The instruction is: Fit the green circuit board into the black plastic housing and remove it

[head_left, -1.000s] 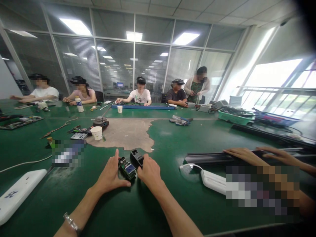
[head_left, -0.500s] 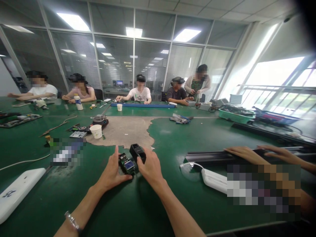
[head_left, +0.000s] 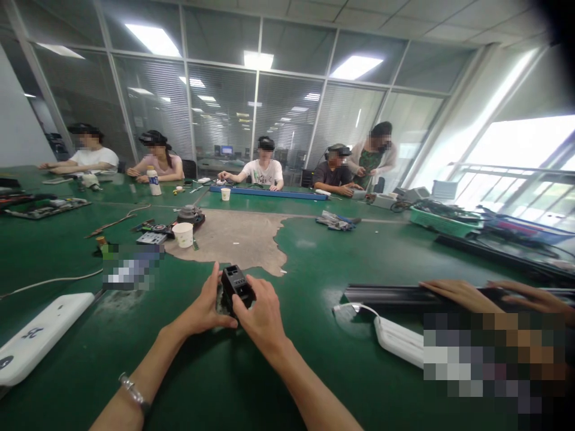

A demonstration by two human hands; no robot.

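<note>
A black plastic housing with cut-outs and small printing on its top face is tilted up between my hands. My right hand grips it from the right, thumb on the near face and fingers along the far side. On the left, my left hand has its thumb and fingers around the small circuit board, which the housing now covers almost wholly. Whether the board sits inside the housing or just beneath it I cannot tell. Both hands are just above the green table mat.
A white power bank lies left; another white device lies right, by a co-worker's hands on a black metal profile. Beyond are a paper cup, electronic parts, gloves and a green basket. Several people sit opposite.
My right hand has brought the black housing left and over the circuit board, hiding the board and its small screen. The view has shifted slightly left.
</note>
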